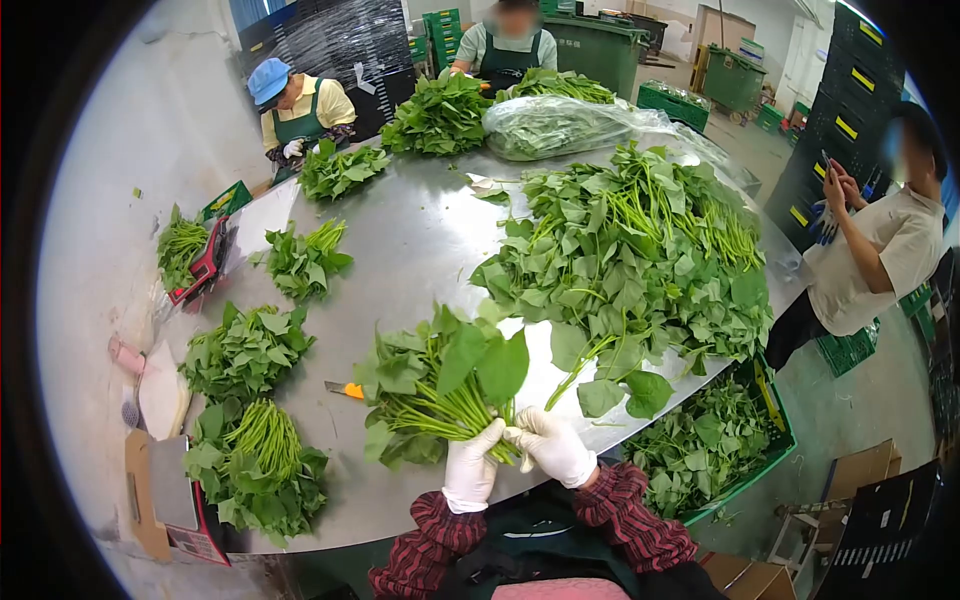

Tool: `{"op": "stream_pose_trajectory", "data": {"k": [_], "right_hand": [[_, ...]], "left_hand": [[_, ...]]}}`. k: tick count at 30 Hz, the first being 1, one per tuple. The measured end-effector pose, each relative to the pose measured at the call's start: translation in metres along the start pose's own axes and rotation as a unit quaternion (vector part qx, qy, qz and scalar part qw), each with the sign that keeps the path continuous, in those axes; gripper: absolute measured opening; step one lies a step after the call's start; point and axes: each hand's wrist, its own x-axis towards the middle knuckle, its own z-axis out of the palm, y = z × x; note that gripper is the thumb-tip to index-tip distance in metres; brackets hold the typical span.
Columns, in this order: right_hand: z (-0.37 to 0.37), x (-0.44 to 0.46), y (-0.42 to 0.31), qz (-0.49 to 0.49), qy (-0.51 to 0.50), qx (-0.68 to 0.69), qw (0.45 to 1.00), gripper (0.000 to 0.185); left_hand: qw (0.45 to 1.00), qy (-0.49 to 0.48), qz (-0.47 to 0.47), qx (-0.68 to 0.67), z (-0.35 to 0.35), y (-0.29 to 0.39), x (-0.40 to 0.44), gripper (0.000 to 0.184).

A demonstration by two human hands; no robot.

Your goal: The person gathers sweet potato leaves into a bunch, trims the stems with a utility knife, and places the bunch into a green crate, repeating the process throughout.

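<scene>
A bunch of leafy green stems (pixel 440 412), with broad leaves like sweet potato greens, rests at the table's near edge. My left hand (pixel 472 468), in a white glove, is closed around its stems near the cut ends. Beside it my right hand (pixel 553 445), also gloved, has its fingers pinched at the stem ends on the right side of the bunch. Just left of the bunch lies a cutter knife (pixel 345 388) with an orange handle, partly covered by leaves. A large heap of the same greens (pixel 630 250) spreads over the table's right side.
Several tied-looking bunches (pixel 248 350) line the metal table's (pixel 400 250) left side. A bag of greens (pixel 560 128) lies at the far end. A green crate of leaves (pixel 710 440) stands below the right edge. Two people work across the table; another person (pixel 875 240) stands right, holding a phone.
</scene>
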Motion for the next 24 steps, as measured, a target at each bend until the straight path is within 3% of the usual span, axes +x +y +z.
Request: {"op": "stream_pose_trajectory", "data": {"k": [4, 8, 10, 14, 16, 18, 23, 24], "right_hand": [[-0.006, -0.005, -0.002, -0.006, 0.018, -0.160, 0.987, 0.028], [-0.009, -0.007, -0.014, -0.002, 0.054, -0.152, 0.987, 0.033], [-0.010, -0.004, -0.016, -0.038, 0.141, -0.032, 0.989, 0.035], [-0.009, 0.006, -0.029, -0.076, 0.189, -0.122, 0.971, 0.036], [-0.011, 0.004, -0.031, -0.092, 0.189, -0.131, 0.969, 0.035], [-0.013, 0.002, -0.033, -0.124, 0.183, -0.149, 0.964, 0.032], [-0.040, -0.014, -0.027, -0.035, 0.154, -0.081, 0.984, 0.027], [-0.044, -0.018, -0.028, -0.028, 0.144, -0.006, 0.989, 0.023]], "left_hand": [[0.998, -0.023, 0.013, 0.055, -0.010, -0.005, 0.000, 0.028], [0.995, -0.004, 0.033, 0.092, -0.008, 0.000, -0.002, 0.029], [0.994, -0.011, 0.030, 0.102, -0.004, 0.002, -0.005, 0.028], [0.987, -0.029, 0.032, 0.153, 0.005, -0.001, -0.013, 0.031], [0.986, -0.036, 0.017, 0.161, 0.006, -0.002, -0.015, 0.032], [0.991, -0.068, -0.055, 0.102, -0.001, -0.003, -0.012, 0.034], [0.995, -0.053, -0.079, 0.027, -0.014, -0.001, -0.005, 0.030], [0.995, -0.052, -0.079, 0.026, -0.018, 0.000, -0.003, 0.030]]}}
